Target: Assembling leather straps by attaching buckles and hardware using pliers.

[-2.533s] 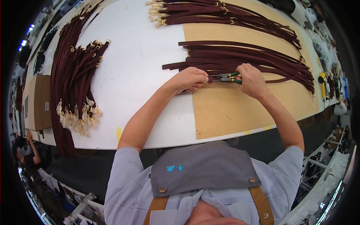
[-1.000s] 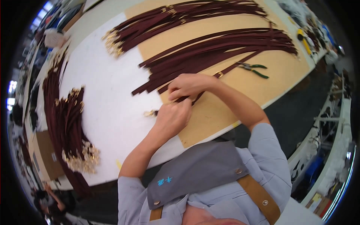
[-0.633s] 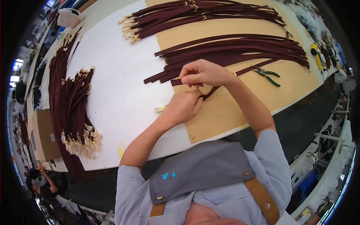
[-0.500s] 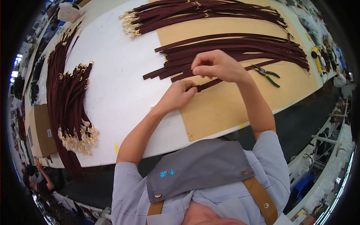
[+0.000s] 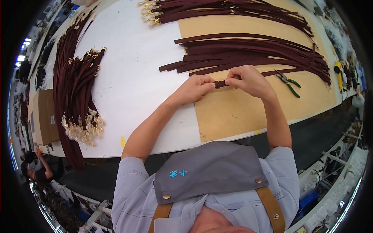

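A dark maroon strap [image 5: 221,84] runs between my hands and on past the right one along the tan sheet. My left hand [image 5: 198,89] pinches it near its left end. Close by, the fingertips of my right hand [image 5: 250,81] are closed on the same strap; what they touch underneath is hidden. Just beyond my hands lies a row of similar maroon straps [image 5: 233,57], their left ends loose and uneven. Green-handled pliers [image 5: 290,82] rest to the right of my right hand, jaws by the strap.
Another bundle of maroon straps [image 5: 248,11] with gold buckles lies at the back. More buckled straps [image 5: 79,85] are heaped at the left, some hanging over the table edge. A cardboard box [image 5: 43,116] stands at far left, a yellow tool [image 5: 338,73] at far right.
My right hand has come down from above the strap and closed on it beside my left hand. The whole view has shifted slightly.
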### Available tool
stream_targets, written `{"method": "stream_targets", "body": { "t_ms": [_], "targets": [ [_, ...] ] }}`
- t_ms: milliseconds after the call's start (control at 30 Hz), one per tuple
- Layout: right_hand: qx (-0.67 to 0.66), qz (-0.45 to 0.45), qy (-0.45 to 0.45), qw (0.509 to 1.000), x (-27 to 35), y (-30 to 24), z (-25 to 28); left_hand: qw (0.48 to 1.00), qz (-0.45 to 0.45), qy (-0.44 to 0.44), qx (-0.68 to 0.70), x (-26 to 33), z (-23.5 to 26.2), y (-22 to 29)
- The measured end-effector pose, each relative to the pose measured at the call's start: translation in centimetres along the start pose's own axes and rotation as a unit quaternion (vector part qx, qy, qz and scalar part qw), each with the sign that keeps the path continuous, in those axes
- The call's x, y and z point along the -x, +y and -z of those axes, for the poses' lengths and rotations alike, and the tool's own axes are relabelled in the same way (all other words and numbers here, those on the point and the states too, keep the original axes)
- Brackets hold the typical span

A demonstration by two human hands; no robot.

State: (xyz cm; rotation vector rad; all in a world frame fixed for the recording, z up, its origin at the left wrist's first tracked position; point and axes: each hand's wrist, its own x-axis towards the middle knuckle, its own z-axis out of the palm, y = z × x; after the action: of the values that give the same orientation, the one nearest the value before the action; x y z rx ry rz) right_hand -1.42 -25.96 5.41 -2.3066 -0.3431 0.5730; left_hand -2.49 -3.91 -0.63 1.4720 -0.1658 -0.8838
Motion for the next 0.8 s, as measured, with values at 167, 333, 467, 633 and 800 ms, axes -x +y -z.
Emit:
{"method": "stream_targets", "body": {
  "t_ms": [167, 333, 467, 633, 800],
  "targets": [
    [-0.031, 0.016, 0.043, 0.998, 0.8, 0.1, -1.0, 0.999, -0.025, -0.031, -0.037, -0.6, -0.5, 0.3],
    [-0.108, 0.057, 0.036, 0.992, -1.1, 2.3, -3.2, 0.999, 0.019, 0.002, -0.042, 0.3, 0.1, 0.4],
    [-0.103, 0.115, 0.053, 0.987, -0.6, 1.5, -4.1, 0.998, 0.021, -0.024, -0.047, 0.7, -0.6, 1.7],
    [-0.14, 0.167, 0.027, 0.976, -0.9, 1.6, -2.0, 0.997, -0.002, -0.024, -0.068, 1.5, 0.3, 3.9],
    [-0.087, 0.178, -0.013, 0.98, -1.7, 0.6, -3.9, 0.996, -0.01, -0.061, -0.067, 2.0, 0.5, 4.1]
  ]
}}
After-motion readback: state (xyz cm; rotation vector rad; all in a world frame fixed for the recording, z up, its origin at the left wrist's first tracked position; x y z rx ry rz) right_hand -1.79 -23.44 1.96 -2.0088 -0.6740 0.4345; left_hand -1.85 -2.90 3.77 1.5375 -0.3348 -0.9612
